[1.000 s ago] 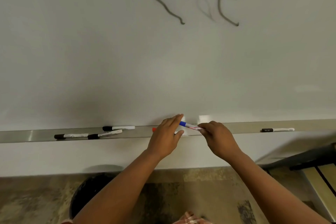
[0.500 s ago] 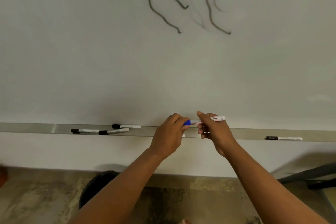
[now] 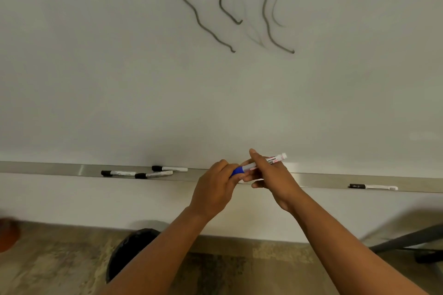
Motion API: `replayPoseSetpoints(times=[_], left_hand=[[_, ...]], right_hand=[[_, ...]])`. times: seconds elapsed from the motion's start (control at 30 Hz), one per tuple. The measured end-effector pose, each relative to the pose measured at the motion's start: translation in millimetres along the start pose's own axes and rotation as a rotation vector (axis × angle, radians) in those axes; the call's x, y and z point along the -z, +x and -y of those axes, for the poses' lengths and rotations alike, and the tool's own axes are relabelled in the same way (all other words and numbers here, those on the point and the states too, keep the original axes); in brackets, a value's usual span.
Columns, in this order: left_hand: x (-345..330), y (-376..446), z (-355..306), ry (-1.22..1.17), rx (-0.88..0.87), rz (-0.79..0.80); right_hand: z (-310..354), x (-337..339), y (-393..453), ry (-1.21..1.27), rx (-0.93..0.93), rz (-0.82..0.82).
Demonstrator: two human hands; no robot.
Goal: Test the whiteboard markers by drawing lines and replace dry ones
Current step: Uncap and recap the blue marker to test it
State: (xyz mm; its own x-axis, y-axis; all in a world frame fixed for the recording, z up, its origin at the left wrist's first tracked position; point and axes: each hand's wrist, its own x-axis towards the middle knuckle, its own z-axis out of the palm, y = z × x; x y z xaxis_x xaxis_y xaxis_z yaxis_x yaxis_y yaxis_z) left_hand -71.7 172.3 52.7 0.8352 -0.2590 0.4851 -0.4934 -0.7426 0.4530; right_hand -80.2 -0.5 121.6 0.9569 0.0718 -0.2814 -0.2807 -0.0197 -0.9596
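I see both hands meeting just in front of the tray (image 3: 60, 169) under the whiteboard (image 3: 119, 79); my left hand (image 3: 215, 189) has its fingers curled round the blue cap (image 3: 237, 171) of the marker (image 3: 260, 164), while my right hand (image 3: 271, 175) pinches the white barrel (red print on it, too small to read); the marker lies nearly level, its white end tilted up to the right; 3 black-capped markers (image 3: 143, 172) lie in the tray to the left, 1 more (image 3: 372, 187) lies far right; grey wavy lines (image 3: 208, 19) show on the board above; a dark bin (image 3: 129, 251) stands on the floor below.
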Motion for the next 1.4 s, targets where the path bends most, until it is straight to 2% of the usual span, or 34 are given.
replayPoseSetpoints(times=[0.2, 0.43, 0.8, 1.0, 1.17, 1.4], left_hand=[[15, 6, 7, 0.039, -0.146, -0.002], [46, 6, 25, -0.067, -0.168, -0.005], [71, 10, 28, -0.270, -0.155, 0.030], [89, 22, 24, -0.347, -0.147, 0.025], [103, 32, 16, -0.335, -0.112, 0.189], [146, 73, 8, -0.145, -0.118, 0.318]], right_hand=[[10, -10, -2, -0.100, 0.100, 0.008], [16, -37, -10, 0.096, 0.082, 0.083], [33, -50, -27, 0.042, 0.205, 0.098], [51, -45, -35, 0.055, 0.247, 0.191], [65, -44, -34, -0.107, 0.361, 0.052], [104, -54, -32, -0.489, 0.620, 0.046]])
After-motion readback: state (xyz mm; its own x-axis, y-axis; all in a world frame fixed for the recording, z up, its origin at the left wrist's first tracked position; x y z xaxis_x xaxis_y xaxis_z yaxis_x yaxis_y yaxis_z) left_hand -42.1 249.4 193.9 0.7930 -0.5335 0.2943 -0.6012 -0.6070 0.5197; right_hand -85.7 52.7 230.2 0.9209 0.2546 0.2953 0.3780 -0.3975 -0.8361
